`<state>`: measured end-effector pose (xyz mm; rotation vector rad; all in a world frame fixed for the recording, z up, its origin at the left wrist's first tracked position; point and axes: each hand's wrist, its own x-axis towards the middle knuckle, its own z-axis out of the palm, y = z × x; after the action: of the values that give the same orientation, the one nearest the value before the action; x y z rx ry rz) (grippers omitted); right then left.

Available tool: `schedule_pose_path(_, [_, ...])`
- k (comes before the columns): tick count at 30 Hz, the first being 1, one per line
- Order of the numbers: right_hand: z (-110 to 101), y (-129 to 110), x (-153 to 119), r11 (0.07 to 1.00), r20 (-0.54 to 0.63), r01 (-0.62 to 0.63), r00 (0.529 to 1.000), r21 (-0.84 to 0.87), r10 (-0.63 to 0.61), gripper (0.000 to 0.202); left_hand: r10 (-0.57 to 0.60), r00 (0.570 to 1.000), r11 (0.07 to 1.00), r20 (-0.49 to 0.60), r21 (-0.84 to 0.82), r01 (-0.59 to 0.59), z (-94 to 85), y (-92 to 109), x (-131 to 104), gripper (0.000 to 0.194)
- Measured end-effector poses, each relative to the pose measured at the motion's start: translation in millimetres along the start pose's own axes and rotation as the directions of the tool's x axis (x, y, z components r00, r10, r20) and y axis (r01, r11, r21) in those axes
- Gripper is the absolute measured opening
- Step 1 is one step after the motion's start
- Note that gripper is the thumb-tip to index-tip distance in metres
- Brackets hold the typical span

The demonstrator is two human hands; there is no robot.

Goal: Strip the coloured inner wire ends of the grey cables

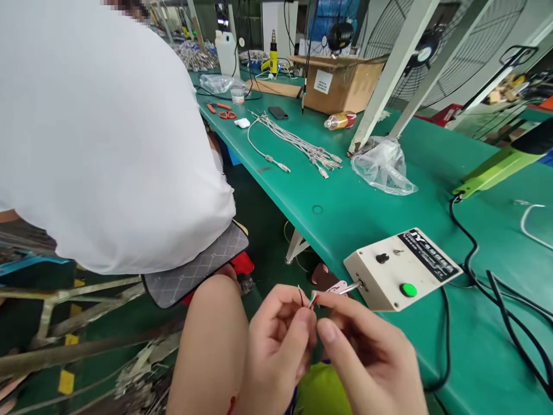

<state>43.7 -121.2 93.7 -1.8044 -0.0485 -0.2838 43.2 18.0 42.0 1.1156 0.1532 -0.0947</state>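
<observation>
Low in the view, close to my knees, my left hand (pixel 283 340) pinches a few thin coloured wires (pixel 311 300) between thumb and forefinger. Red, green and black strands stick up past the fingertips; the rest of the cable is hidden by my hands. From the right comes my right hand (pixel 371 351), its forefinger tip at the wire ends. A gap shows between that forefinger and the thumb, and the other fingers curl underneath. Just beyond the right hand, a cream control box (pixel 386 270) with a green button and a metal shaft sits on the table edge.
Grey USB cables (pixel 298 141) lie on the green table (pixel 294 187) near orange-handled tools (pixel 227 114). A plastic bag (pixel 384 167) rests by a metal post. Rightward are a green heat gun (pixel 496 167) and black cords (pixel 510 300). A seated person in white (pixel 116 138) is at left.
</observation>
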Motion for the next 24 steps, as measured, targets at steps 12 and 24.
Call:
schedule_pose_path(12, [21,9,-19,0.989,-0.263,-0.145,0.953,0.038,0.15,0.016,0.622,0.779,0.684,0.086,0.426,-0.593,10.0,-25,-3,0.011])
schedule_pose_path(24, [17,32,-28,0.973,-0.183,-0.143,0.967,0.181,0.177,0.027,0.478,0.878,0.836,-0.017,0.317,-0.449,3.8,-41,-11,0.01])
